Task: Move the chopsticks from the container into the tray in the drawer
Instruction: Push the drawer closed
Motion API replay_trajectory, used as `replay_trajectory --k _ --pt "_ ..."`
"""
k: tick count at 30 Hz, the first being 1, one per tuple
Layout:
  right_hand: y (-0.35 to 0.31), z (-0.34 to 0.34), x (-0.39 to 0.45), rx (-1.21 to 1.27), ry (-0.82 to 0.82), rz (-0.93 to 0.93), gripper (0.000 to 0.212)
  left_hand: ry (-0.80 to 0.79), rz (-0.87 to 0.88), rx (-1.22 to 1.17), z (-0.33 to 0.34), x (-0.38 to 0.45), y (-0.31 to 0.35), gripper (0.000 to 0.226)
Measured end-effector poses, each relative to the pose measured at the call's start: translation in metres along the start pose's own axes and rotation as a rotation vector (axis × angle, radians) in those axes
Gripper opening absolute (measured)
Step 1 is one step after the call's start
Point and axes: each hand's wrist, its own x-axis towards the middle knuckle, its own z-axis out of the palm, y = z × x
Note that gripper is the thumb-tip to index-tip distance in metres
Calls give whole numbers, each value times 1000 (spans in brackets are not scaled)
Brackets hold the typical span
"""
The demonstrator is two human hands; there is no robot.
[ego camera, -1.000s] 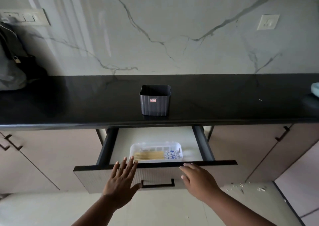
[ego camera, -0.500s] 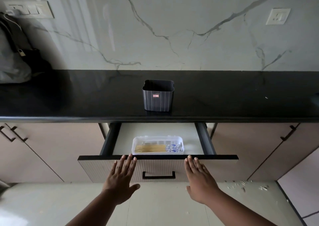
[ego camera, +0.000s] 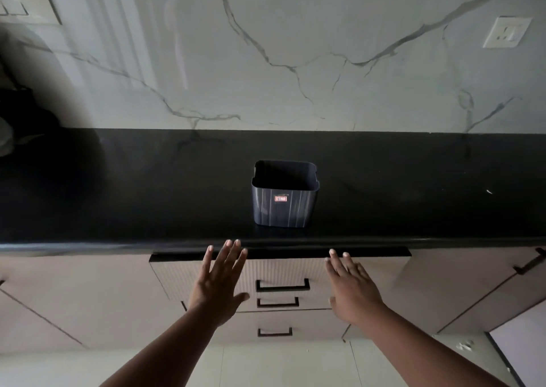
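Observation:
The dark ribbed container (ego camera: 285, 197) stands upright near the front edge of the black countertop (ego camera: 413, 197); nothing shows inside it. Below it, the top drawer (ego camera: 280, 268) is pushed almost fully in, so the tray and the chopsticks are hidden. My left hand (ego camera: 220, 283) lies flat on the drawer front left of its black handle (ego camera: 282, 285), fingers spread. My right hand (ego camera: 351, 289) lies flat on the drawer front right of the handle, fingers spread too. Neither hand holds anything.
Two lower drawers with black handles (ego camera: 277, 302) sit under the top one. Cabinet doors flank them on both sides. A dark bag (ego camera: 17, 121) rests at the far left of the counter. A wall socket (ego camera: 506, 32) is on the marble backsplash.
Both hands have pushed the drawer in from wide open to nearly closed. The tray with the chopsticks has gone out of sight under the counter.

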Motion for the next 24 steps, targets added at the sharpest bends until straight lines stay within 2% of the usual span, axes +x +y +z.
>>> replay_trajectory --k 1,4,6,8,10,12,14,16,18,24 --pt "-3 -8 7 32 114 -51 65 11 16 -80 -8 10 -5 91" --pt "-15 -27 27 213 513 -118 43 201 -14 -223 -31 49 -25 86" --pt "-23 -43 44 465 680 -11 47 236 -110 -444 -47 77 -33 88" --pt "-29 -66 63 866 622 165 72 309 -217 -753 -59 103 -37 89" --pt "-31 -86 87 1224 519 215 91 359 -287 -1068 -74 132 -34 87" --pt "-29 -98 114 1351 490 188 92 295 -316 -1384 -87 162 -26 83" --pt "-26 -104 142 1394 490 198 83 167 -350 -1640 -94 189 -18 81" --pt "-17 -105 171 1411 518 234 66 83 -395 -1726 -93 215 -13 73" --pt "-2 -108 201 1410 505 234 56 63 -426 -1693 -89 240 -15 70" --pt "26 -123 285 1352 375 149 64 100 -505 -1657 -89 312 -34 62"
